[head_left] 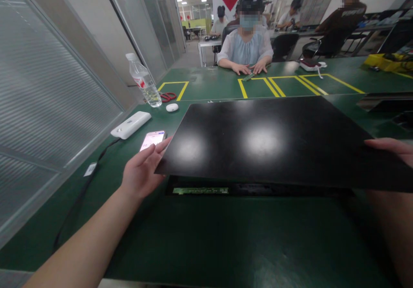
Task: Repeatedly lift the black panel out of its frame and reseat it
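A large glossy black sheet hangs a little above the green table, tilted with its near edge raised. My left hand grips its near left corner, thumb on top and fingers underneath. My right hand holds the near right edge, with only part of the fingers showing at the frame's side. Under the raised near edge lies a black tray with a green circuit strip in it.
A phone, a white power bank with a cable, a white earbud case, red scissors and a water bottle lie at the left. A masked person sits across the table. A yellow bin stands far right.
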`<state>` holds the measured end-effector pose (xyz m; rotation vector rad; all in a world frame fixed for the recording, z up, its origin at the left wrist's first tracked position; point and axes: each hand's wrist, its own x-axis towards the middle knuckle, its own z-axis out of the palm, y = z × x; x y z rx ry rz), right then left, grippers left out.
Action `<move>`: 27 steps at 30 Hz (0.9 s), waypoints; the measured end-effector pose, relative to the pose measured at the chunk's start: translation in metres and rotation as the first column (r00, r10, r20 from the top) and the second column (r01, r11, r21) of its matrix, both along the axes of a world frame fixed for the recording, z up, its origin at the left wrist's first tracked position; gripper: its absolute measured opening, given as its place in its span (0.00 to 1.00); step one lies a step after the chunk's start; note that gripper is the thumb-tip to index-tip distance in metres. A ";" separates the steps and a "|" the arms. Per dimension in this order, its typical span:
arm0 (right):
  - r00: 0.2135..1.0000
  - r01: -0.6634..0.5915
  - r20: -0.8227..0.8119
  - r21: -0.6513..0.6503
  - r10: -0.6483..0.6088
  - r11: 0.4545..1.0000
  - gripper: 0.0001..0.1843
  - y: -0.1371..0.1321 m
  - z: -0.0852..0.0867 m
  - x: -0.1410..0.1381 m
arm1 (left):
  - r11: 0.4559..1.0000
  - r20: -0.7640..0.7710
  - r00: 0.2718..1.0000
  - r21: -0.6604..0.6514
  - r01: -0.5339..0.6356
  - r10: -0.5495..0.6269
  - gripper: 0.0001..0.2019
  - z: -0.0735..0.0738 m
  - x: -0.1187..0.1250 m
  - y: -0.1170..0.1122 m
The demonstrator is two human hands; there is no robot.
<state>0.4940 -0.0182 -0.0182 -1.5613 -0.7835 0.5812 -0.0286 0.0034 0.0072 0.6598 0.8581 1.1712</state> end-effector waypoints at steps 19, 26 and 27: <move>0.857 -0.444 -0.401 -0.259 0.323 0.858 0.22 0.011 0.022 -0.054 | 0.961 -0.043 0.969 0.142 -0.237 0.245 0.20 0.010 -0.005 -0.001; 0.926 -0.290 -0.318 -0.247 0.205 0.925 0.22 0.018 0.022 -0.057 | 0.947 -0.119 0.953 0.199 -0.251 0.278 0.22 0.005 0.002 -0.002; 0.931 -0.270 -0.313 -0.253 0.186 0.929 0.21 0.018 0.022 -0.057 | 0.949 -0.131 0.953 0.203 -0.243 0.272 0.23 0.004 0.002 -0.002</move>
